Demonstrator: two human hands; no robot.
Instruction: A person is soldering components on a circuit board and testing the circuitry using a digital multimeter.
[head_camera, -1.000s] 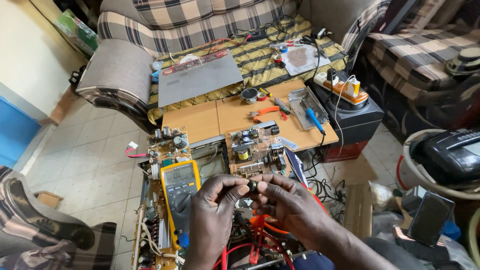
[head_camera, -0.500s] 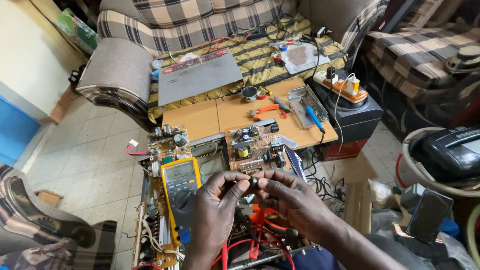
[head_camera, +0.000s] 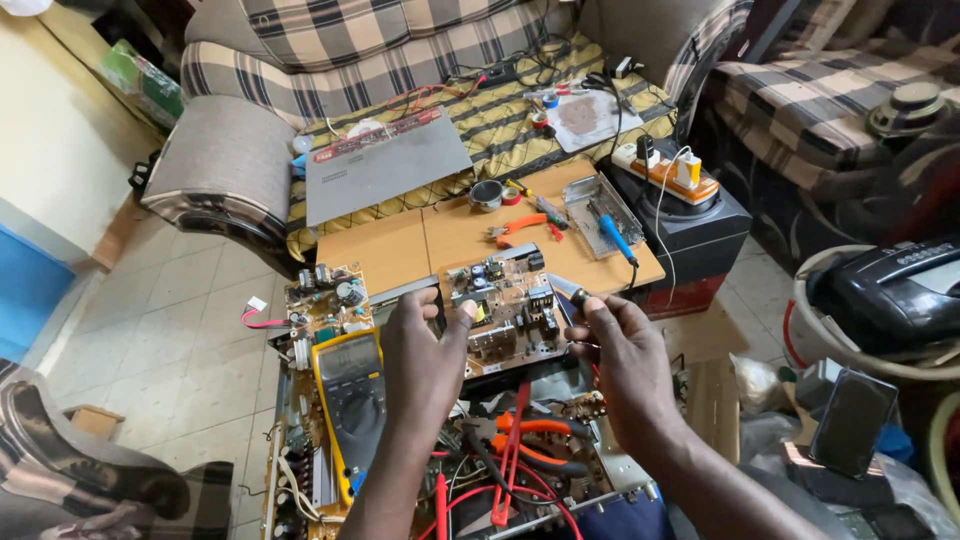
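Living room turned electronics repair bench: plaid sofa (head_camera: 400, 40) across top of frame, tiled floor (head_camera: 170, 350) at left, low wooden table (head_camera: 400, 250) at centre strewn with tools, bare circuit boards (head_camera: 500, 300), yellow multimeter (head_camera: 352, 400) lower centre, power strip (head_camera: 665, 170) upper right

**Around the repair spot: sofa, tools and clutter**

Checked sofa (head_camera: 400, 30) at the back, strewn with cables, a grey flat device (head_camera: 385, 165) lying on its seat. In front, a low wooden bench (head_camera: 400, 255) carrying a roll of tape (head_camera: 487, 194), orange pliers (head_camera: 520, 229), a blue-handled screwdriver (head_camera: 617, 240) and a small metal tray (head_camera: 596, 207). To the right, a power strip (head_camera: 668, 172) on top of a black speaker box (head_camera: 690, 230). Further right, a black radio (head_camera: 895, 290) inside a white tub. On the tiled floor (head_camera: 160, 350), lower left, a small cardboard box (head_camera: 95, 420).
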